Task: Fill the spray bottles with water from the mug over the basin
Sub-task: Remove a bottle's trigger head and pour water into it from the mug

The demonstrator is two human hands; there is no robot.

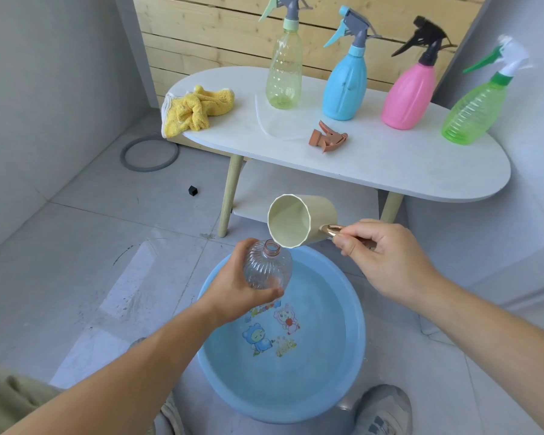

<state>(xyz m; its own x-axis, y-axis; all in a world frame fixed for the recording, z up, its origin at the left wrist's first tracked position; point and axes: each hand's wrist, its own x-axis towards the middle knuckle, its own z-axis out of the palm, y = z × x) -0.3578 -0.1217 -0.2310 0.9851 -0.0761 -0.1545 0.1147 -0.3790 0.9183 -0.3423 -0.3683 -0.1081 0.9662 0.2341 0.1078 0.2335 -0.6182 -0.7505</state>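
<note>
So that spills would fall into the basin (343,356), the left hand (236,296) grips the bottle (266,268) over it, while the right hand (387,255) holds the mug (296,221) by its handle, tipped toward the open neck.

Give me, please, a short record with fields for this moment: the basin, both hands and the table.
basin: round blue plastic, on floor, water inside, cartoon print on bottom
left hand: grips clear ribbed plastic bottle, uncapped, tilted over basin
right hand: holds cream plastic mug by rose-gold handle, tipped toward bottle mouth
table: white oval top; pale yellow spray bottle, blue spray bottle, pink spray bottle, green spray bottle, brown spray head, yellow cloth
</note>
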